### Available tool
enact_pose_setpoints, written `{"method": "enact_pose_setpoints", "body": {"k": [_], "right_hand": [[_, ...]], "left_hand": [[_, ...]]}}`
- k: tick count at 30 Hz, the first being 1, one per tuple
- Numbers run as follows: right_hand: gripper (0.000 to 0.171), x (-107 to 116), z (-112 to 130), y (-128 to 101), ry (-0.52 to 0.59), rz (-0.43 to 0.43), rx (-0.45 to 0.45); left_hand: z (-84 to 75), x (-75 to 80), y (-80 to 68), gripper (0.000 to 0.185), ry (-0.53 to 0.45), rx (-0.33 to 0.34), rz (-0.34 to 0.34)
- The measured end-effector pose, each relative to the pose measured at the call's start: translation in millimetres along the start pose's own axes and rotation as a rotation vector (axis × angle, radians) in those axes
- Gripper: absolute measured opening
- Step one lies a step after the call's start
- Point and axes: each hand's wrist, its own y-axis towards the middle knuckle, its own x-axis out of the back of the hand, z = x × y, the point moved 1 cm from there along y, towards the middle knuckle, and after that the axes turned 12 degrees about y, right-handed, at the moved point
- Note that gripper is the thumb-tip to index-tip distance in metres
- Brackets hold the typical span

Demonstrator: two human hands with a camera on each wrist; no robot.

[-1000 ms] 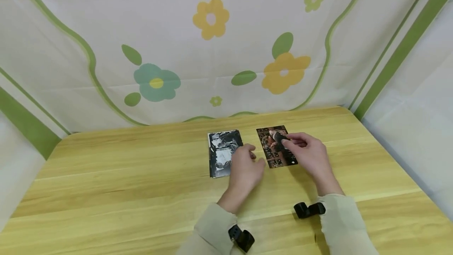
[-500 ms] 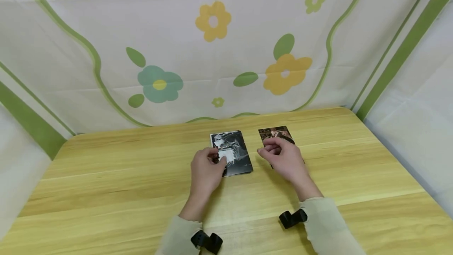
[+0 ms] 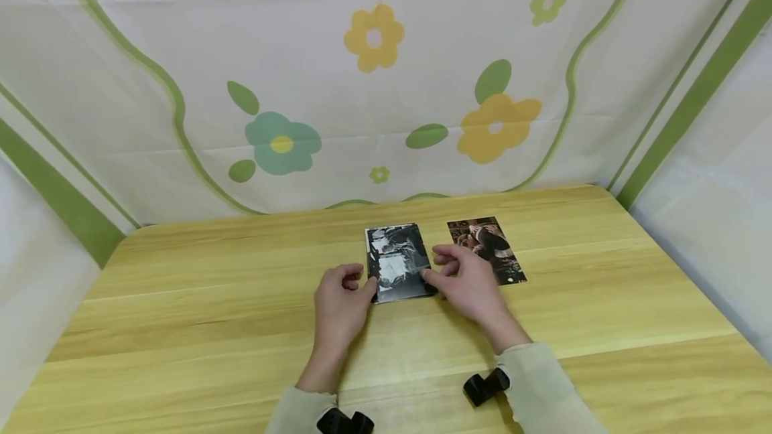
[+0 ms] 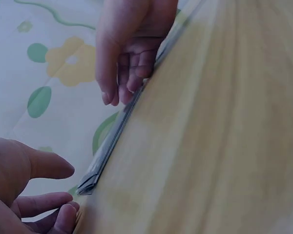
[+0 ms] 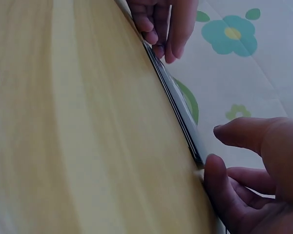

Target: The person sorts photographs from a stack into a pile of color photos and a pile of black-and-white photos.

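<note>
A stack of photo cards, a black-and-white picture uppermost, lies flat on the wooden table between my hands. At its left edge is my left hand, its thumb and loosely bent fingers apart in the left wrist view. My right hand is at the right edge, fingertips by the side of the stack and thumb lifted apart in the right wrist view. Several layers show along the stack's edge there. Right of the stack lies a single colour photo card, its lower left partly hidden by my right hand.
The wooden table ends at the back against a white flowered cloth. White cloth with green stripes also stands at both sides. A black wrist device is on each forearm.
My right hand has left the colour card and moved left to the stack's right edge. My left hand has moved from the stack's right side across to its left edge.
</note>
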Motion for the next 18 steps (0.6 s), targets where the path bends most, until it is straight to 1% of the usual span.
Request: {"method": "enact_pose_setpoints", "body": {"k": [7, 11, 14, 16, 18], "right_hand": [[0.060, -9, -1, 0, -0.108, -0.029, 0.052], [0.066, -15, 0, 0, -0.234, -0.014, 0.092], [0.069, -18, 2, -1, -0.325, -0.006, 0.112], [0.070, -19, 3, -1, -0.348, -0.009, 0.111], [0.070, -19, 3, -2, -0.345, -0.018, 0.106]], "left_hand": [[4.0, -4.0, -0.5, 0.040, 0.043, -0.055, -0.006], [3.6, -6.1, 0.3, 0.043, 0.072, -0.075, 0.003], [3.1, -7.6, 1.7, 0.041, 0.090, -0.100, -0.007], [2.4, -8.6, 2.5, 0.039, 0.090, -0.115, -0.015], [1.9, -9.4, 2.8, 0.038, 0.085, -0.116, -0.018]]}}
